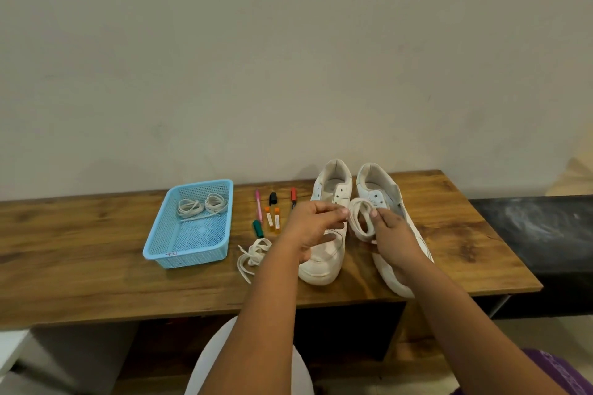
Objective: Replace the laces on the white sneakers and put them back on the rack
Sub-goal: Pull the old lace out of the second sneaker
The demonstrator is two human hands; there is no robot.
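The main risk, as I judge it, is that the coiled lace (362,218) springs loose as it is unwound and knots on itself, since only fingertips hold it; a dropped end could also mix with the loose lace (253,255) lying on the table (96,266) at 9 o'clock of the near forearm. Both forearms reach forward over the table edge. The left hand (313,228) hovers over the left sneaker (327,228), thumb and fingertips pinching the coil's edge. The right hand (393,234), at 3 o'clock of it, grips the coil with curled fingers above the right sneaker (382,199). Both sneakers show bare eyelets. Farther, at 10 o'clock, 2 more coils (200,205) lie in the blue basket (160,250).
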